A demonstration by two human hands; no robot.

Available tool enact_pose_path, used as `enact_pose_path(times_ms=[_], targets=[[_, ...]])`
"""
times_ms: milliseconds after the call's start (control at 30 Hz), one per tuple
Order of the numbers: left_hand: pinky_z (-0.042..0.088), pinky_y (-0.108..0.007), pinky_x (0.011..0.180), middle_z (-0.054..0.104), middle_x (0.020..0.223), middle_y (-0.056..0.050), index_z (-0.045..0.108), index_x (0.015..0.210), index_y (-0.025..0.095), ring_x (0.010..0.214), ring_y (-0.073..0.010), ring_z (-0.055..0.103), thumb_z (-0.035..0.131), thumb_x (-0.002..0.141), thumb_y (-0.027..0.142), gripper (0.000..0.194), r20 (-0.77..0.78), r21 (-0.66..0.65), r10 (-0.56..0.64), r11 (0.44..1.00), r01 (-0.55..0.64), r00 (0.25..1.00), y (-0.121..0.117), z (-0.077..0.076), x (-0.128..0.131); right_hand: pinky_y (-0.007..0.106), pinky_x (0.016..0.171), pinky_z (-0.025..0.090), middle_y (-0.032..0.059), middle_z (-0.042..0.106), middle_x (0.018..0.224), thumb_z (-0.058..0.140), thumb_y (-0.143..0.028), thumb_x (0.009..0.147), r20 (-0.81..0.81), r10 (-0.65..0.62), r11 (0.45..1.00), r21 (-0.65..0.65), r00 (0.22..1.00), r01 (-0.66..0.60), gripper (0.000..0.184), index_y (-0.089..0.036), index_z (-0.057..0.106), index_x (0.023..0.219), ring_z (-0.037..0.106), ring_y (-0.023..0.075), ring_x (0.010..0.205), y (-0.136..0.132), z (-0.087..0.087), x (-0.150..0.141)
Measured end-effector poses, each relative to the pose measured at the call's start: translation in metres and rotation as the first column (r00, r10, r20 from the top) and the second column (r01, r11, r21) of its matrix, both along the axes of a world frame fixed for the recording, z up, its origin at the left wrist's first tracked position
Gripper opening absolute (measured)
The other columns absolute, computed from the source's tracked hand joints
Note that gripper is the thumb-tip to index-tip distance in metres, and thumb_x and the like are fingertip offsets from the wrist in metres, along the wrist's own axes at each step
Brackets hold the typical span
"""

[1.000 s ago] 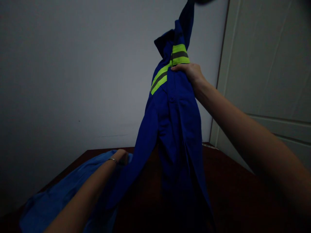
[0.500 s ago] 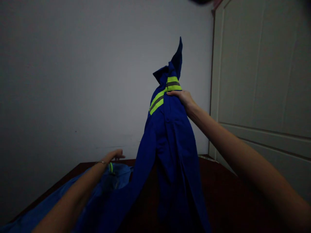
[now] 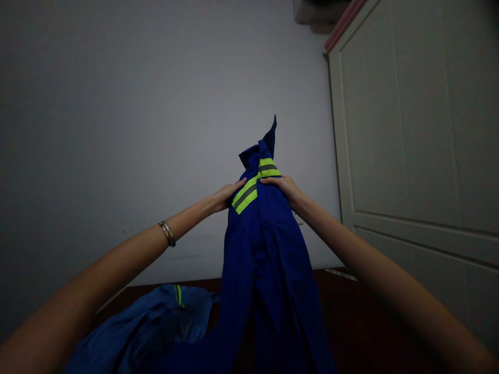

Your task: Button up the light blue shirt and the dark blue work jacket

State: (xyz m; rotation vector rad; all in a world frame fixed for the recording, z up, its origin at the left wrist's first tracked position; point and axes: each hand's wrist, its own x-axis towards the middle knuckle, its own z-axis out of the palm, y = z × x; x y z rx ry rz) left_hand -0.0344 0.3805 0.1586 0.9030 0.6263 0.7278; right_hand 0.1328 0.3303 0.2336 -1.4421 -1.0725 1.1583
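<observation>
Nearest you, the blue work jacket point(image 3: 268, 234) drops from your grip toward the bottom edge of the view, its long axis running roughly upright and its lower end cut off from sight. Your two forearms reach in from either side, a metal bracelet point(image 3: 167, 233) on the left wrist, and they meet the jacket at nearly the same height, neither hand clearly nearer to it. Your right hand point(image 3: 286, 188) pinches the front edge just below the reflective band point(image 3: 246, 198), thumb over the cloth; your left hand point(image 3: 228, 196) has the outer edge beside that band, its thumb on the front and its other fingers hidden behind. So most of the jacket lies below your grip, with only the collar point(image 3: 249, 154) standing above it, one point sticking up. The cloth is deep royal blue, creased in long vertical folds, and the band is yellow-green with a grey middle stripe, broken at the front edge. Low on your left, a lighter blue garment point(image 3: 156, 311) lies crumpled on the dark red table point(image 3: 351, 311). Beyond stand the plain grey wall point(image 3: 156, 114) and, to your right, a pale panelled cabinet point(image 3: 409, 130).
</observation>
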Motion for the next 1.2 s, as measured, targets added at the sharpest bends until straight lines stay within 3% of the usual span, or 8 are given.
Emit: enact_pose_path(times_ms=[167, 367, 667, 900, 1100, 1200], targets=[[0.051, -0.030, 0.073, 0.068, 0.090, -0.013, 0.068, 0.087, 0.011, 0.075, -0.0181, 0.064, 0.073, 0.063, 0.028, 0.029, -0.114, 0.095, 0.139, 0.987, -0.129, 0.984, 0.015, 0.014, -0.019, 0.036, 0.083, 0.051, 0.0099, 0.068, 0.095, 0.076, -0.020, 0.051, 0.082, 0.062, 0.998, -0.010, 0.995, -0.062, 0.040, -0.013, 0.066, 0.090, 0.064, 0.0224, 0.085, 0.008, -0.001, 0.007], [0.052, -0.031, 0.068, 0.069, 0.084, -0.010, 0.068, 0.088, 0.015, 0.069, -0.0169, 0.064, 0.067, 0.070, 0.030, 0.024, -0.174, 0.297, 0.250, 0.936, -0.192, 0.952, 0.031, 0.029, -0.036, 0.036, 0.086, 0.049, 0.0085, 0.067, 0.101, 0.077, -0.021, 0.050, 0.072, 0.200, 0.979, -0.050, 0.977, -0.197, 0.044, -0.015, 0.067, 0.093, 0.063, 0.0217, 0.090, 0.011, -0.006, 0.013], [0.051, -0.033, 0.075, 0.068, 0.090, -0.012, 0.065, 0.092, 0.012, 0.076, -0.0187, 0.064, 0.060, 0.072, 0.018, 0.022, -0.061, 0.070, 0.012, 0.998, -0.007, 0.998, 0.016, 0.035, -0.034, 0.036, 0.086, 0.049, 0.0075, 0.067, 0.100, 0.073, -0.016, 0.054, 0.074, 0.290, 0.957, -0.053, 0.954, -0.287, 0.040, -0.015, 0.065, 0.093, 0.063, 0.0200, 0.088, 0.013, -0.017, 0.001], [0.053, -0.031, 0.069, 0.069, 0.081, -0.009, 0.063, 0.085, 0.013, 0.066, -0.0164, 0.064, 0.068, 0.064, 0.013, 0.021, -0.060, 0.054, 0.140, 0.989, -0.137, 0.988, 0.006, 0.033, -0.021, 0.039, 0.089, 0.044, 0.0055, 0.065, 0.101, 0.073, -0.021, 0.054, 0.470, 0.296, 0.922, 0.085, 0.832, -0.377, 0.048, -0.016, 0.060, 0.100, 0.059, 0.0211, 0.093, 0.016, -0.024, -0.003], [0.052, -0.031, 0.065, 0.068, 0.073, -0.004, 0.062, 0.083, 0.015, 0.061, -0.0155, 0.063, 0.067, 0.060, 0.006, 0.025, -0.097, 0.083, 0.268, 0.962, -0.260, 0.959, 0.004, 0.031, -0.015, 0.036, 0.097, 0.039, 0.0016, 0.061, 0.113, 0.061, -0.044, 0.072, 0.278, 0.525, 0.817, 0.098, 0.804, -0.568, 0.042, -0.025, 0.058, 0.109, 0.054, 0.0194, 0.105, -0.002, -0.010, -0.017], [0.052, -0.030, 0.064, 0.066, 0.067, -0.002, 0.062, 0.082, 0.016, 0.058, -0.0143, 0.062, 0.065, 0.060, 0.004, 0.026, -0.089, 0.066, 0.315, 0.948, -0.310, 0.945, 0.006, 0.027, -0.013, 0.036, 0.095, 0.041, 0.0029, 0.063, 0.107, 0.054, -0.055, 0.074, 0.138, 0.549, 0.827, 0.052, 0.825, -0.559, 0.044, -0.024, 0.060, 0.105, 0.056, 0.0198, 0.102, -0.004, -0.008, -0.020]])
